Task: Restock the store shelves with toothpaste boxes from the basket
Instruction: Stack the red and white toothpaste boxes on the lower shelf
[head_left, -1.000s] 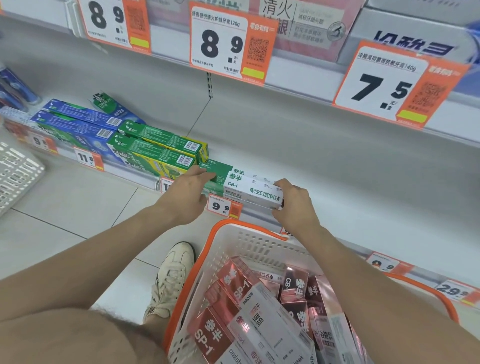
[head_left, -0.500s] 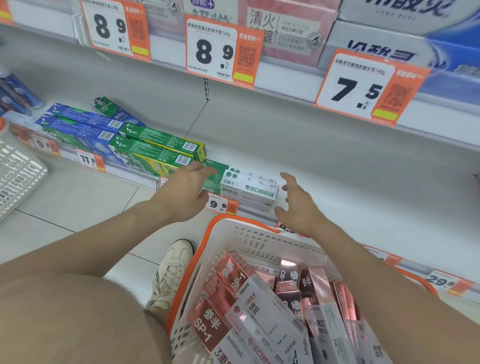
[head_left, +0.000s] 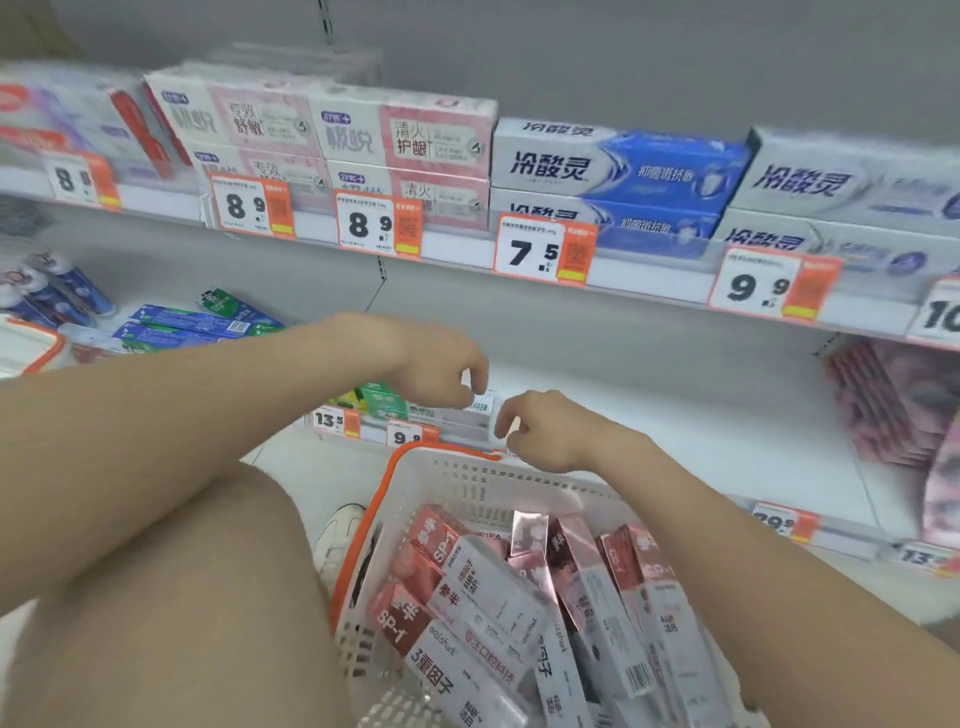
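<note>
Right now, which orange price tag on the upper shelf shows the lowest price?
The orange-and-white paper tag reading 7.5, clipped to the upper shelf edge under the blue-and-white toothpaste boxes; the neighbouring 8.9 tag and 9.9 tag are dearer.

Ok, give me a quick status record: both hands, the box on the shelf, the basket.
left hand: over the right end of the green-and-white box, fingers curled; grip unclear
right hand: right of that box, above the basket far rim, fingers loosely curled, holding nothing
green-and-white box: lying flat at the lower shelf front edge, behind a 9.9 price tag
basket: white, orange rim, holds many red and pink boxes
lower shelf: bare right of the box
</note>
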